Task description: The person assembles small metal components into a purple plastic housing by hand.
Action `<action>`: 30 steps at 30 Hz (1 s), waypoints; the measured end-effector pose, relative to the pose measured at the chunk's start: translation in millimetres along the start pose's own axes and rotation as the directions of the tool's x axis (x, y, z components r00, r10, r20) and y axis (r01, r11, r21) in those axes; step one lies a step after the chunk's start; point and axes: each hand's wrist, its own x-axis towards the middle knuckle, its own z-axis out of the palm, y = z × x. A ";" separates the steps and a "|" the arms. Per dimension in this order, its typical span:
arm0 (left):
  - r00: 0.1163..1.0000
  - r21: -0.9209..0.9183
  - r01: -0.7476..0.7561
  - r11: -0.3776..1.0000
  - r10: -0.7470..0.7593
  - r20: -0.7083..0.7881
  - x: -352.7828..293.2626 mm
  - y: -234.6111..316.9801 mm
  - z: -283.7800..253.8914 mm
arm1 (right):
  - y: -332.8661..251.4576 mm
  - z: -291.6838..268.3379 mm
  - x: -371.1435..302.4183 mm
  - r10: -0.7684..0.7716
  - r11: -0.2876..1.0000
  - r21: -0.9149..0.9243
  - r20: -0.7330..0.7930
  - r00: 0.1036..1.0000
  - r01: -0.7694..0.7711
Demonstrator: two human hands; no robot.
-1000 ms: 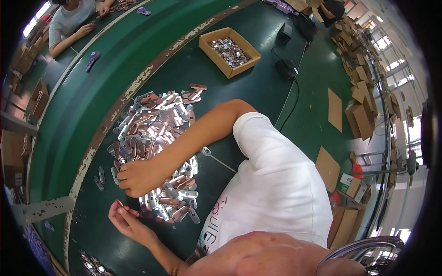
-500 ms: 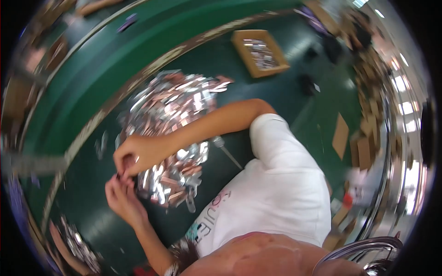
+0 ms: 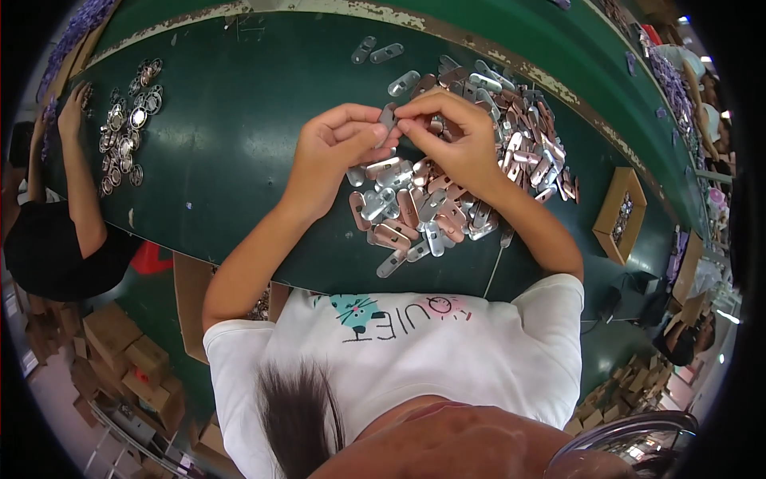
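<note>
Currently | hands (image 3: 329, 148) (image 3: 459, 137) together, pinching grey plate (image 3: 388, 116) | long axis pointing away from chest, slightly right

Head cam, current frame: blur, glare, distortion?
Head view: left hand and right hand look reasonably sharp, no obvious motion smear; head view: bright glints on the piled metal pieces, softer sheen on the green table; head view: worn table edge bows into an arc, corners go black, far cartons near the rim look soft.
</note>
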 end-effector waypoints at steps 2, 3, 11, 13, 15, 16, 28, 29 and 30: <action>0.999 -0.050 0.029 0.998 -0.030 -0.011 2.6 0.6 -0.9 | -1.9 1.1 0.6 -0.012 1.000 -0.003 -0.041 0.999 0.012; 0.999 -0.047 0.044 0.998 -0.045 -0.013 2.8 -1.6 -2.8 | -1.3 2.3 -0.6 -0.005 1.000 -0.004 -0.043 0.999 0.005; 0.998 -0.057 0.070 0.996 -0.070 0.009 2.7 2.0 0.9 | 4.6 -2.7 -1.6 0.040 0.999 -0.004 -0.029 0.999 -0.040; 0.999 -0.038 0.048 0.998 -0.048 -0.001 2.4 1.3 1.4 | 3.7 -0.4 -2.5 0.047 0.999 0.024 -0.034 0.998 -0.046; 1.000 0.038 -0.015 0.999 0.015 -0.008 2.0 -0.6 1.6 | 2.6 0.2 -2.6 0.052 0.997 0.053 -0.038 0.998 -0.050; 1.000 0.037 -0.015 0.999 0.015 -0.008 1.9 -0.3 1.7 | 2.2 -0.6 -1.8 0.036 0.999 0.022 -0.028 0.999 -0.036; 0.922 0.596 -0.343 0.726 0.381 0.066 4.5 -4.6 1.1 | 0.7 -1.0 -1.5 0.105 0.972 0.206 0.028 0.994 -0.108; 0.935 0.447 -0.322 0.835 0.354 0.013 3.1 -6.2 2.9 | -0.3 0.2 -1.7 0.132 0.966 0.218 0.044 0.990 -0.139; 0.948 0.282 -0.295 0.913 0.316 -0.034 2.3 -7.1 4.3 | -0.5 0.9 -2.0 0.132 0.966 0.219 0.045 0.990 -0.138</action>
